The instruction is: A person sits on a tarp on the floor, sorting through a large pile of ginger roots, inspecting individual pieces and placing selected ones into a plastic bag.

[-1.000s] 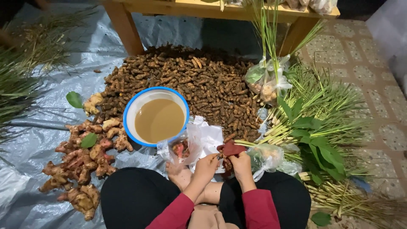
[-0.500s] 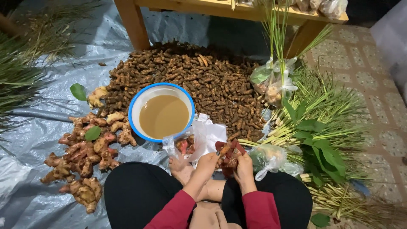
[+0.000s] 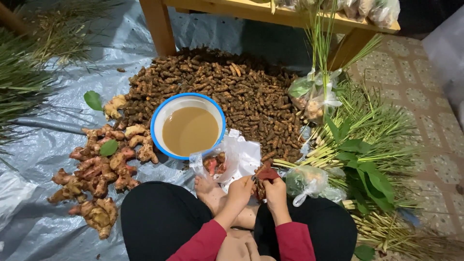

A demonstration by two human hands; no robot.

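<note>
Reddish root piece [image 3: 265, 175] — gripped between left hand [image 3: 240, 189] and right hand [image 3: 276, 189], beside the plastic bag [image 3: 237, 159].

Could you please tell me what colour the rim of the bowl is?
Blue, around a white bowl; head view shows it best.

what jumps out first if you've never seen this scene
A big heap of brown turmeric roots fills the middle of the grey tarp, with a blue-rimmed bowl of murky water in front. Nearer, the left hand and right hand hold a reddish root piece together.
</note>
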